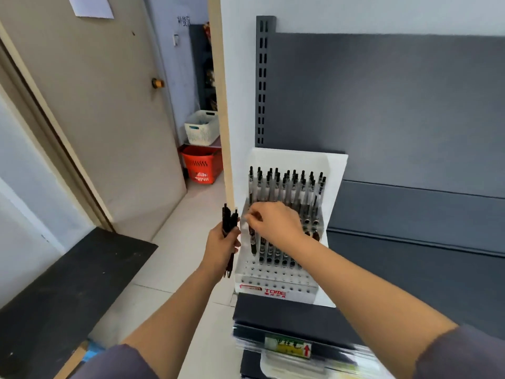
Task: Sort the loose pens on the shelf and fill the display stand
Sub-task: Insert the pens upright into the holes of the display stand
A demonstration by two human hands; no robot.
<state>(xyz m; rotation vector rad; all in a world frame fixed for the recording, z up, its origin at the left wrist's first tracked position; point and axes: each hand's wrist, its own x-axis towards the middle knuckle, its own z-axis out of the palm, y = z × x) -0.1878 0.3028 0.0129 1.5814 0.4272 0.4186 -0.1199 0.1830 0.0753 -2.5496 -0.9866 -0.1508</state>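
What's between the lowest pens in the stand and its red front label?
Only rows of empty holes in the display stand, shown in the head view.

Dark shelf [287, 313] under display stand [276, 291]

A stationery shop aisle.
A branded display stand [276, 292] of pens [293, 184] is set on a grey retail shelf [273, 309] backed by a slotted upright [262, 77]; a price label [288, 347] is fixed to the shelf edge, and a red shopping basket [202, 164] is kept on the floor beyond.

Bright, even light — edges bowed, bottom edge blurred.
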